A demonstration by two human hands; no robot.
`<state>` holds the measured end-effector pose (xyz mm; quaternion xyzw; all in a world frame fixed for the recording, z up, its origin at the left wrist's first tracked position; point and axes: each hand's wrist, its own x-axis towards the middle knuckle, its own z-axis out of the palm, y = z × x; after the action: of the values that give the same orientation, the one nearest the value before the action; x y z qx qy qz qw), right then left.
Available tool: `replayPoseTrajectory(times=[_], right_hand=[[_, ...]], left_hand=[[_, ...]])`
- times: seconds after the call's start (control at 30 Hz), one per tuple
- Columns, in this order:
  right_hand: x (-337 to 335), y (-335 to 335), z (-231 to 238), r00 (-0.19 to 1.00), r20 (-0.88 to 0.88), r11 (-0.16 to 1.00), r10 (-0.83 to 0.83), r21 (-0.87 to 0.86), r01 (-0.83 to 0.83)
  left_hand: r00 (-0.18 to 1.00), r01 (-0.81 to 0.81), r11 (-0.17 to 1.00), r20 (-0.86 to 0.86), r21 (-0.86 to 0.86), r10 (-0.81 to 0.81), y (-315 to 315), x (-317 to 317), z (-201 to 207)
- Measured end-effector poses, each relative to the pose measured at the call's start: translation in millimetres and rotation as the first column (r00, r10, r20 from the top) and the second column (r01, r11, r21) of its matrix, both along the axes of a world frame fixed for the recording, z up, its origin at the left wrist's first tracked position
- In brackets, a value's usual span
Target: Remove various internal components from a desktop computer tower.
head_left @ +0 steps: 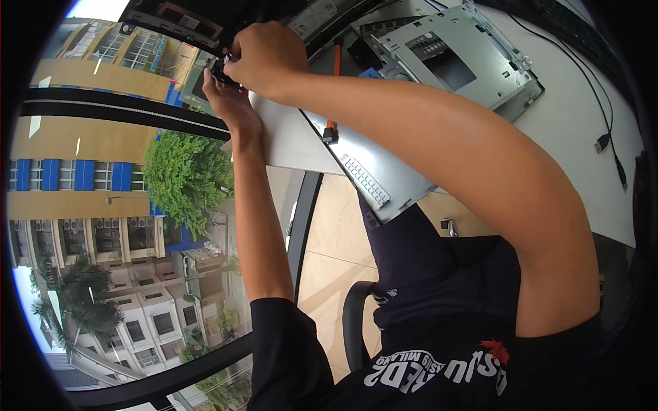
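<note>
Right hand [269,60] narrow, pinching small black part [224,71]; left hand [235,107] against it, grip unclear. Flat orange cable [337,60], smooth perforated sheet-metal panel [377,154].

Bright daylight fills the left-hand window [130,198], while fisheye edges curve into blackness.

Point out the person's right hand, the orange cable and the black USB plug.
Right hand [271,56]: head view, back of the hand.
Orange cable [336,60]: head view, the stretch just above the right forearm.
Black USB plug [602,142]: head view, its dark housing.
</note>
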<state>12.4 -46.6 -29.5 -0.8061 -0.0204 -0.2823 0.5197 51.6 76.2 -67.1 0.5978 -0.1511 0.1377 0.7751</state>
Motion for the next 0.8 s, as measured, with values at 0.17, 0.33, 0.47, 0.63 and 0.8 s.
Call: replayPoseTrajectory(times=[0.17, 0.33, 0.47, 0.63, 0.8], right_hand=[[-4, 8, -9, 0.999, 0.021, 0.991, 0.034, 0.132, -0.036], [1, 7, -8, 0.999, 0.023, 0.983, 0.027, 0.181, -0.030], [0, 7, -8, 0.998, 0.048, 0.973, 0.030, 0.229, -0.040], [1, 0, -15, 0.993, 0.071, 0.965, 0.095, 0.239, -0.109], [8, -19, -17, 0.984, 0.081, 0.970, 0.160, 0.172, -0.172]], left_hand=[[0.994, 0.096, 0.994, -0.052, -0.054, -0.098, 12, 1, -3], [0.992, 0.119, 0.992, -0.040, -0.039, -0.121, 12, 4, -3], [0.993, 0.106, 0.994, -0.046, -0.040, -0.108, 11, 8, -1], [0.995, 0.079, 0.996, -0.050, -0.052, -0.081, 8, 3, -4], [0.999, 0.029, 1.000, -0.019, -0.005, -0.029, 3, -4, -4]])
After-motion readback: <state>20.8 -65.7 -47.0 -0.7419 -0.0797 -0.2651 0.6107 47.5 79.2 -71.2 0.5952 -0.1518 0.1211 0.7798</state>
